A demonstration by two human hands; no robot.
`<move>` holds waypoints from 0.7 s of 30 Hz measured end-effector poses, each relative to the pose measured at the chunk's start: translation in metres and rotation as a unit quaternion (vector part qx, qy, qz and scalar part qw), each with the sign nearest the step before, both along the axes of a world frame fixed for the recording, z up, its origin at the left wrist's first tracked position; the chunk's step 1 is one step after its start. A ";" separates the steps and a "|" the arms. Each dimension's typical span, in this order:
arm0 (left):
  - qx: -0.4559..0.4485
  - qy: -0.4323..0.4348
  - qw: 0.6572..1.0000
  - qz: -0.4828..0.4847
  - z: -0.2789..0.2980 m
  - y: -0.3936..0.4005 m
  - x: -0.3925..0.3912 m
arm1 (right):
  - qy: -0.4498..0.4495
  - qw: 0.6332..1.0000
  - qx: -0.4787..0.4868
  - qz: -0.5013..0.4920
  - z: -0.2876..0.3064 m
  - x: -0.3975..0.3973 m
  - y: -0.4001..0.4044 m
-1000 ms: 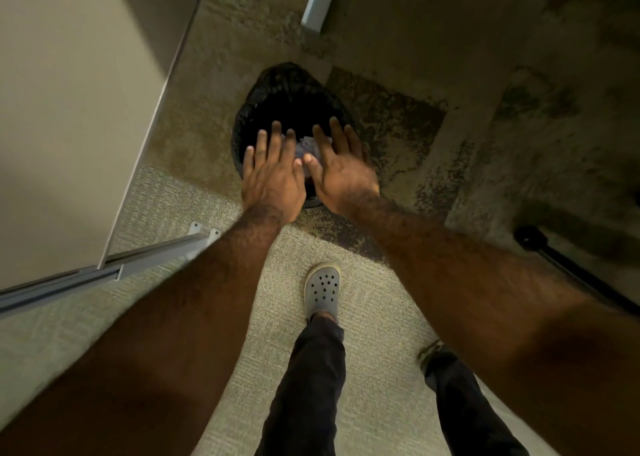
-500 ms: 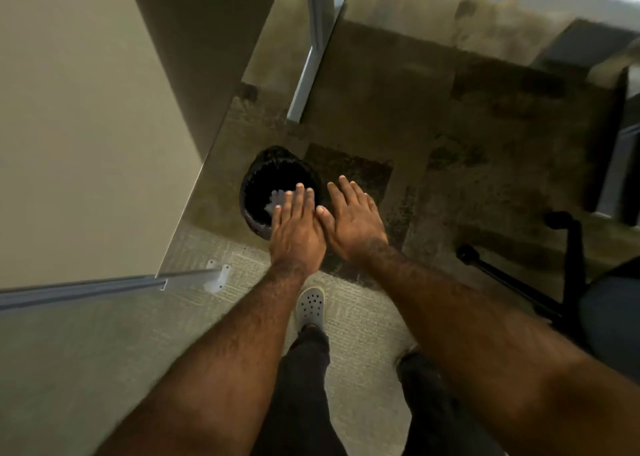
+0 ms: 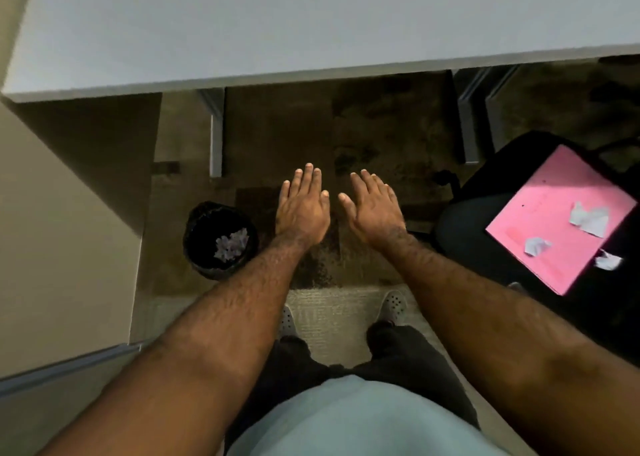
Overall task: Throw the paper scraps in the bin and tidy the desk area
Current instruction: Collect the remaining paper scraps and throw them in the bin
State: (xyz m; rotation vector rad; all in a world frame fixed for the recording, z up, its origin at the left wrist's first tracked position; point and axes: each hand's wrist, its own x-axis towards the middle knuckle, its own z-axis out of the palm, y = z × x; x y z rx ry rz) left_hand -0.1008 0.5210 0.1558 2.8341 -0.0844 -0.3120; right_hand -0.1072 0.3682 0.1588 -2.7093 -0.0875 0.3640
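A small round black bin [image 3: 194, 234] stands on the floor at the left, under the desk edge, with crumpled paper scraps [image 3: 231, 244] inside. My left hand [image 3: 302, 208] hovers flat and open to the right of the bin, palm down, holding nothing. Beside it, my right hand [image 3: 372, 208] is also open and empty. On the right, a pink folder [image 3: 547, 220] lies on a black office chair [image 3: 464, 234]. Two white scraps [image 3: 588, 218] [image 3: 536, 246] rest on the folder, and a third scrap [image 3: 607, 261] sits at its lower edge.
A white desk top [image 3: 311, 23] spans the top of the view, with grey metal legs [image 3: 216, 133] [image 3: 469, 120] below. A beige side panel [image 3: 52, 230] fills the left. Dark patterned carpet lies under the hands, and my feet [image 3: 393, 305] stand on a lighter mat.
Both hands have drawn back from over the bin and moved right, empty. The view has risen and swung right, bringing the desk top, the chair and the pink folder with scraps into sight.
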 end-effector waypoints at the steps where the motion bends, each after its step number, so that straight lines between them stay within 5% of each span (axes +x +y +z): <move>1: 0.000 -0.003 1.000 -0.019 0.005 -0.017 0.003 | -0.005 1.000 -0.002 -0.016 0.005 -0.003 -0.019; 11: -0.017 0.006 0.976 -0.216 0.018 -0.194 0.023 | -0.032 0.976 0.011 -0.215 0.014 -0.034 -0.194; 21: 0.017 0.039 0.928 -0.370 -0.030 -0.329 0.027 | -0.020 0.910 0.054 -0.412 -0.027 -0.073 -0.318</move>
